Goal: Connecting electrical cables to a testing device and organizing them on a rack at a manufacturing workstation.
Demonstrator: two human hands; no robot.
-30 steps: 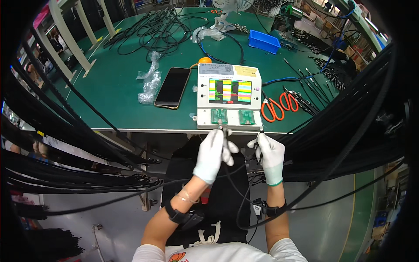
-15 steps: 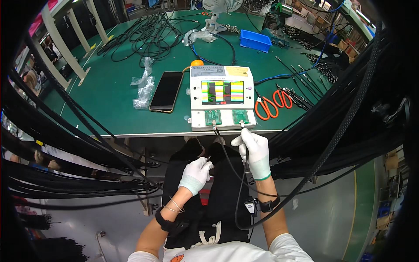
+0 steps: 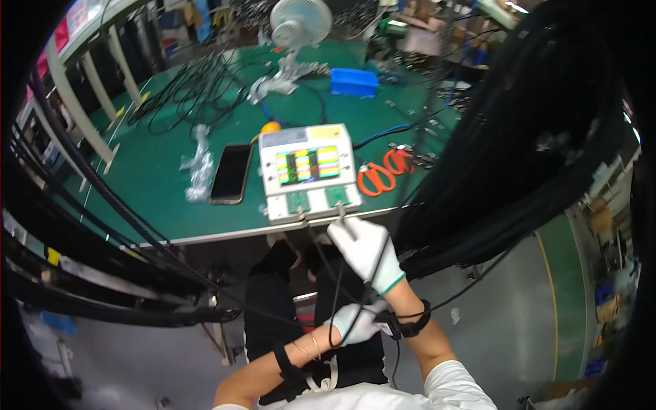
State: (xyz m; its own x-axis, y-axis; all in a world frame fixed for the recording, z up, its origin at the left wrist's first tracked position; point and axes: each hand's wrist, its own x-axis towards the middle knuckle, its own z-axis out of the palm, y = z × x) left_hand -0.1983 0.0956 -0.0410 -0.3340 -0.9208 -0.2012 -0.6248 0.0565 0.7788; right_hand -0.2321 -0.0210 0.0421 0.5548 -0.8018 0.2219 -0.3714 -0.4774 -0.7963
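Observation:
A white tester box (image 3: 309, 173) with a coloured striped screen sits at the front edge of the green bench (image 3: 171, 184). My right hand (image 3: 365, 250), in a white glove, pinches a thin black cable (image 3: 333, 273) at its plug end just below the box's right socket. My left hand (image 3: 355, 322), also gloved, is down near my lap and grips the same black cable where it loops. A second cable end hangs from the box's left socket.
A black phone (image 3: 231, 173) and a clear crumpled bag (image 3: 200, 166) lie left of the box. Orange scissors (image 3: 383, 172) lie to its right. A blue tray (image 3: 354, 81) and a white fan (image 3: 298, 27) stand farther back. Thick bundles of black cables (image 3: 519, 157) hang on both sides.
My left hand has dropped from the box's front edge down toward my lap, drawing the cable with it. My right hand has stayed at the box's right socket. The view has tilted.

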